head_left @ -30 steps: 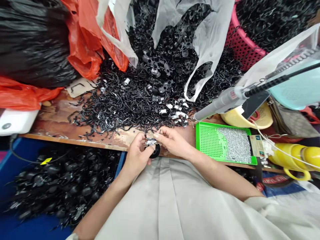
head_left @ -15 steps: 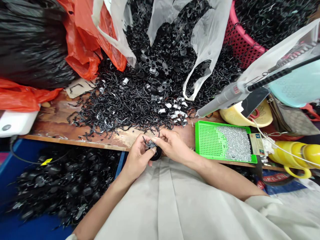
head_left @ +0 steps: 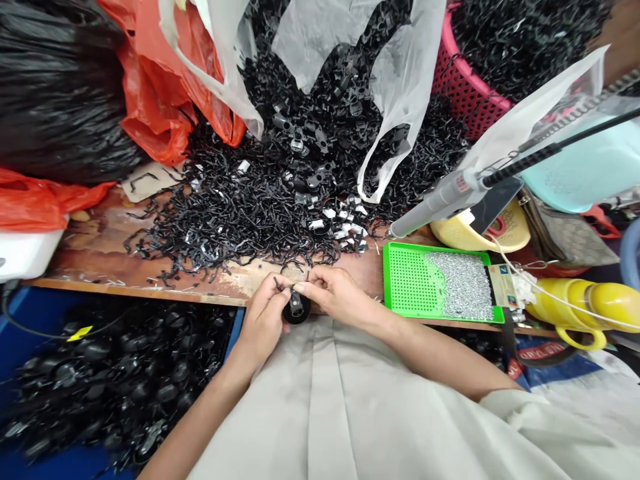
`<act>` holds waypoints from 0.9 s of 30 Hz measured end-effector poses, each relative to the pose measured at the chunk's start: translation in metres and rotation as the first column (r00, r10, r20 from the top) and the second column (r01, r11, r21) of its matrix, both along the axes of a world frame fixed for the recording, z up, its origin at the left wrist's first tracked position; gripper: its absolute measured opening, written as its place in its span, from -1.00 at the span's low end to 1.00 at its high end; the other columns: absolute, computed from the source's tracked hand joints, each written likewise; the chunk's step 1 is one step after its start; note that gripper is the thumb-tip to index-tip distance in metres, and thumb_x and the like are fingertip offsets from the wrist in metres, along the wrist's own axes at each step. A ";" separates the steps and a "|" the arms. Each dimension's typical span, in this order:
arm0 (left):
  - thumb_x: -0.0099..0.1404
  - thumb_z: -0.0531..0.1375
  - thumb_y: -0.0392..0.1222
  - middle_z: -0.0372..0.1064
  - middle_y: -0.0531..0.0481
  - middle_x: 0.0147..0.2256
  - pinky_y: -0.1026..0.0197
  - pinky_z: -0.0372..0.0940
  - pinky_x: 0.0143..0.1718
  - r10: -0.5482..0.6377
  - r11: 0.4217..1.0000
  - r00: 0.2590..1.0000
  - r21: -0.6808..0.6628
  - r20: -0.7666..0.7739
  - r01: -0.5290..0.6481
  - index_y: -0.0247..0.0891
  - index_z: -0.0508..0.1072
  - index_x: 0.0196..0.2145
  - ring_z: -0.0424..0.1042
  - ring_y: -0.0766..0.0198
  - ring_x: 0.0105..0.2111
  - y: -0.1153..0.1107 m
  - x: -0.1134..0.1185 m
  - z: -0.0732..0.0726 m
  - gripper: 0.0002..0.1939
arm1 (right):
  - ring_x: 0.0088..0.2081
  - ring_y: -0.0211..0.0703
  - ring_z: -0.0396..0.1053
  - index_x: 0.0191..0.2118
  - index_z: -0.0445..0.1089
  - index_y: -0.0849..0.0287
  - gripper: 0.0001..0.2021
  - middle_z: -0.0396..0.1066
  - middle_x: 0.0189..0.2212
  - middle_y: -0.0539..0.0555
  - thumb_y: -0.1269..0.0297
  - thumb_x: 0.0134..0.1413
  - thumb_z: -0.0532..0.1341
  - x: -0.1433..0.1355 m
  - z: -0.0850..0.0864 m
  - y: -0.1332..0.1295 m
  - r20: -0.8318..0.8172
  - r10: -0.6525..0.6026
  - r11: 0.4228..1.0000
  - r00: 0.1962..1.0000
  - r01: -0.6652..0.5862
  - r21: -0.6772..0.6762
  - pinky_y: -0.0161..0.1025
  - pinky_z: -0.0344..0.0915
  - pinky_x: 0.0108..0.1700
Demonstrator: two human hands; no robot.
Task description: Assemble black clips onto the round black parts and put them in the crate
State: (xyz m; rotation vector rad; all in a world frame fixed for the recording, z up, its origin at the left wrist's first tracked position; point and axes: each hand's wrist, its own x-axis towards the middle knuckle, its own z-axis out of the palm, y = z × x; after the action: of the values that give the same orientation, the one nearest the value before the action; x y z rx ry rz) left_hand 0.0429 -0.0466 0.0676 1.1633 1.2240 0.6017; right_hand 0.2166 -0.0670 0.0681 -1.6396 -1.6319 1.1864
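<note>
Close to the table's front edge, my left hand [head_left: 267, 310] is closed on a small black plastic part with a round base [head_left: 297, 309]. My right hand [head_left: 336, 293] meets it from the other side, thumb and fingers pinched at the upper end of the same part. Thin dark bits stick out between the fingertips; their exact shape is too small to make out. Just beyond both hands lies a heap of thin black plastic strips [head_left: 240, 213], with small white pieces [head_left: 347, 223] at its right.
A green tray [head_left: 413, 277] of small metal pins and a hanging grey electric screwdriver [head_left: 430, 207] are at right. Behind stand a pink basket [head_left: 465, 100] and a white plastic bag [head_left: 400, 80] of black parts. At lower left is a blue bin [head_left: 75, 460] of black assemblies.
The black part has turned in my fingers, so more of its round base and upper face shows. Both hands stay together around it. The whole view has shifted slightly.
</note>
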 end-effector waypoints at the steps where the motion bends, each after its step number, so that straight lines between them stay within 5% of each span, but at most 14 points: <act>1: 0.23 0.10 -0.13 0.28 0.08 -0.43 0.34 0.21 -0.75 0.031 1.000 1.000 0.004 0.007 -0.031 -0.18 0.37 -0.22 0.25 0.37 -0.61 0.004 -0.002 -0.001 -0.83 | -0.47 -0.31 0.23 -0.37 0.34 0.17 -0.67 0.33 -0.51 -0.07 0.01 0.24 0.11 0.002 -0.001 0.000 0.075 0.033 0.999 0.997 -0.033 -0.001 -0.36 0.10 -0.39; 5: 0.21 0.14 -0.06 0.41 0.00 -0.30 0.31 0.23 -0.75 0.174 0.985 0.977 -0.002 0.126 -0.175 -0.22 0.36 -0.16 0.32 0.35 -0.61 0.019 -0.011 0.000 -0.73 | -0.24 -0.15 0.37 -0.23 0.46 0.17 -0.72 0.47 -0.27 0.11 0.08 0.26 0.12 0.014 0.002 -0.007 0.384 0.182 0.980 0.905 -0.198 0.002 -0.26 0.19 -0.19; 9: 0.20 0.19 -0.03 0.43 0.03 -0.36 0.34 0.19 -0.76 0.234 0.972 0.956 -0.068 0.176 -0.226 -0.20 0.30 -0.23 0.30 0.36 -0.63 0.022 -0.016 0.004 -0.75 | -0.22 -0.12 0.41 -0.23 0.49 0.14 -0.78 0.49 -0.27 0.12 0.21 0.27 0.11 0.033 0.007 -0.015 0.428 0.164 0.981 0.889 -0.193 0.024 -0.24 0.23 -0.16; 17: 0.28 0.12 0.06 0.30 0.11 -0.50 0.39 0.06 -0.78 -0.193 0.956 0.971 -0.197 0.142 0.219 -0.17 0.27 -0.28 0.28 0.36 -0.65 0.001 0.017 0.000 -0.75 | -0.12 -0.03 0.41 -0.04 0.39 0.22 -0.76 0.48 -0.16 0.21 0.38 0.26 0.06 0.074 -0.001 0.013 0.501 -0.205 0.966 0.841 0.090 0.243 -0.14 0.28 -0.04; 24: 0.31 0.08 0.09 0.35 0.10 -0.46 0.39 0.04 -0.77 -0.246 0.942 0.962 -0.204 0.120 0.267 -0.16 0.27 -0.25 0.30 0.37 -0.67 0.001 0.021 -0.002 -0.73 | 0.01 -0.05 0.37 0.18 0.29 0.14 -0.61 0.40 0.00 0.20 0.39 0.25 0.08 0.058 -0.006 0.010 0.430 0.000 0.979 0.903 -0.088 0.186 -0.14 0.29 0.04; 27: 0.31 0.08 0.11 0.33 0.11 -0.53 0.40 0.07 -0.76 -0.253 0.939 0.962 -0.210 0.107 0.271 -0.16 0.26 -0.22 0.31 0.34 -0.66 0.006 0.017 -0.004 -0.71 | -0.01 -0.09 0.36 0.16 0.30 0.12 -0.63 0.41 -0.03 0.17 0.36 0.27 0.06 0.065 0.000 -0.006 0.359 -0.048 0.962 0.932 -0.053 0.268 -0.15 0.30 0.04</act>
State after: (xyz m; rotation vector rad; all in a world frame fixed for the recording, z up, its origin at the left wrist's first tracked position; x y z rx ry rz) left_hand 0.0599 -0.0409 0.0632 1.0785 1.0188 0.2975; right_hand 0.2812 -0.0730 0.0681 -1.7439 -1.9212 0.6402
